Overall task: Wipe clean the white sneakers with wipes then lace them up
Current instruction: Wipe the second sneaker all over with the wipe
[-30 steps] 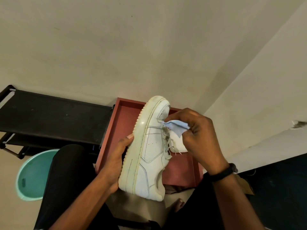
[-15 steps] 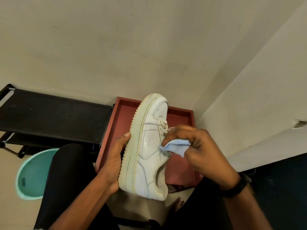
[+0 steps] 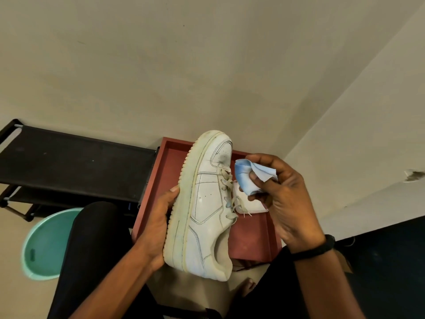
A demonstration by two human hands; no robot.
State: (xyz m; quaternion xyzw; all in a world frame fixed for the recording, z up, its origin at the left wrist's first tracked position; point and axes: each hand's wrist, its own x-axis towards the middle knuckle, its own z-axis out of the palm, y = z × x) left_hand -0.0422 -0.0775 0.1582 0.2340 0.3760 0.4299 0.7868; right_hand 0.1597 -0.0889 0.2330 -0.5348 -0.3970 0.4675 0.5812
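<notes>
So the person is sitting with a white leather low-top sneaker (image 3: 202, 210) held up over their lap and over the near-left corner of a reddish-brown rectangular tray (image 3: 253, 236). The shoe is turned on its side, toe pointing away from them, heel closest to their body, and its grubby ridged sole faces left.

The left hand (image 3: 158, 224) cups it from the sole side. The thumb lies along the edge of the sole, and the rest of the fingers wrap round underneath, so it's a firm grip. The off-white laces (image 3: 227, 187) are only loosely threaded, and the frayed ends dangle over the tray.

The right hand (image 3: 282, 199) is just to the right of the toe and lace area, with a crumpled light-blue wipe (image 3: 246, 178) pinched between the thumb and curled fingers (image 3: 264, 162). The wipe sits right beside the shoe, and as far as I can tell there's a sliver of a gap between them. There's a black band (image 3: 315, 247) on that wrist.

A flat white packet (image 3: 250, 206) lies in the tray, half hidden behind the laces and hand, so I can't say what it is. A black fabric shelf rack (image 3: 69, 166) stands to the left of the tray. A mint-green plastic basin (image 3: 48, 242) sits beside the person's black-trousered knee (image 3: 92, 249).
</notes>
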